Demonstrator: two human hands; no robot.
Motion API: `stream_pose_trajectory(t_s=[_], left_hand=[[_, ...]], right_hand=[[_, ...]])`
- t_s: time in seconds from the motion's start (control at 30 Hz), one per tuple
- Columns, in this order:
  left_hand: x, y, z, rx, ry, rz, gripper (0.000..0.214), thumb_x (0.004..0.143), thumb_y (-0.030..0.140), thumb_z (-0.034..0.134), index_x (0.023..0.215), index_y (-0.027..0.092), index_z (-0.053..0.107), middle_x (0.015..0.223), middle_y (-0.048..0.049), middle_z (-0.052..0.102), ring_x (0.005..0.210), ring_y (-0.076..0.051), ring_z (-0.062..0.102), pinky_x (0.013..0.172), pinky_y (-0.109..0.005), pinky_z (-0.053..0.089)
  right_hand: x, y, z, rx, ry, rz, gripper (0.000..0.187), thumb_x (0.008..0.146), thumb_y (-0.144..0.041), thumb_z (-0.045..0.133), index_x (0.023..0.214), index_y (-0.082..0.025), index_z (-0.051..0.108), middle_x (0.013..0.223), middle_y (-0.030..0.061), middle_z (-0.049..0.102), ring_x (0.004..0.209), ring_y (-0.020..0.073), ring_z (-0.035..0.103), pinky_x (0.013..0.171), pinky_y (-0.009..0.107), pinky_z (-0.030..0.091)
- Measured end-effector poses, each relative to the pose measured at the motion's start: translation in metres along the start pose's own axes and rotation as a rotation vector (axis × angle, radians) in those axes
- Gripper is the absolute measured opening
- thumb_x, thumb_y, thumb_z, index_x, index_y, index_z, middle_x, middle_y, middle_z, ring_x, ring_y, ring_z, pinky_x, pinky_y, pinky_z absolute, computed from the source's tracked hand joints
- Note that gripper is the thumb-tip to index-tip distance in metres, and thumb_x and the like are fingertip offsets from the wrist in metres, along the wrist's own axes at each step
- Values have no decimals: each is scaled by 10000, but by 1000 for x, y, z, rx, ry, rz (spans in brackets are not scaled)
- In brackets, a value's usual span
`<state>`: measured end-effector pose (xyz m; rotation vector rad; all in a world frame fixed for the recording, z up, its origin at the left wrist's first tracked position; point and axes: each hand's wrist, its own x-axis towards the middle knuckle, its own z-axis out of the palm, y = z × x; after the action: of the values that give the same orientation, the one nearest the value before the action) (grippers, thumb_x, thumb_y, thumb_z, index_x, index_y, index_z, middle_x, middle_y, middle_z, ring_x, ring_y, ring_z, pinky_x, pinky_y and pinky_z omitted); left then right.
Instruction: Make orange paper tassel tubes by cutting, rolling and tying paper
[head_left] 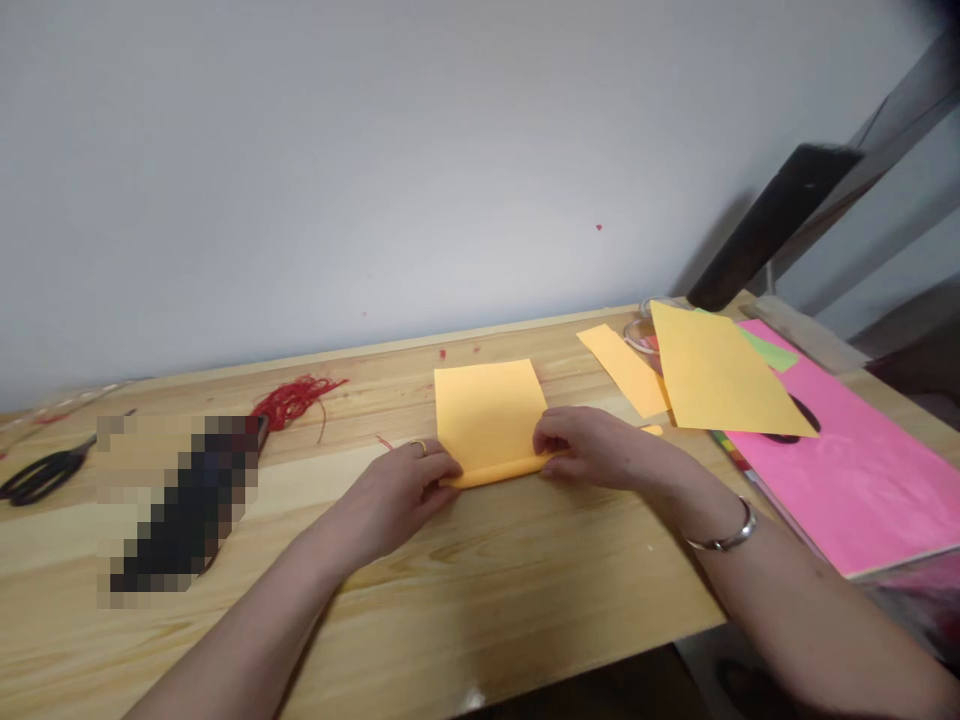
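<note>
Domestic craft corner. A pale plank table point(525, 590) stands against a plain white wall point(375, 150). Paper-craft supplies lie loose on it: scissors point(41, 475) at far left, a tuft of red thread point(296, 398), a folded sheet point(487, 410) of orange paper at centre, further orange sheets point(720, 375), a tape roll point(637, 335) partly under them, and a pink sheet point(847, 470) over a stack of coloured paper at right. A dark slanting frame point(772, 225) rises beside the wall; what it belongs to cannot be told.
</note>
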<state>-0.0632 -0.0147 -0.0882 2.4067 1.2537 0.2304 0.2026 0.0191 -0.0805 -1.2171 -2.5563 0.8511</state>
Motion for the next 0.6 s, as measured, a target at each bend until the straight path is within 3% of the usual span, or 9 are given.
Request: stream_pose_trajectory(t_s=[0.6], left_hand=[[0,1,-2,-44,-23,43,179,831,175,469,892,207,635,887,-32,590,763,-135,546,644,-242,399]], right_hand=[[0,4,1,-22,-26,-45,18,739,-182,570,754,-180,579,795,1,601,715,122,505,606,227,346]])
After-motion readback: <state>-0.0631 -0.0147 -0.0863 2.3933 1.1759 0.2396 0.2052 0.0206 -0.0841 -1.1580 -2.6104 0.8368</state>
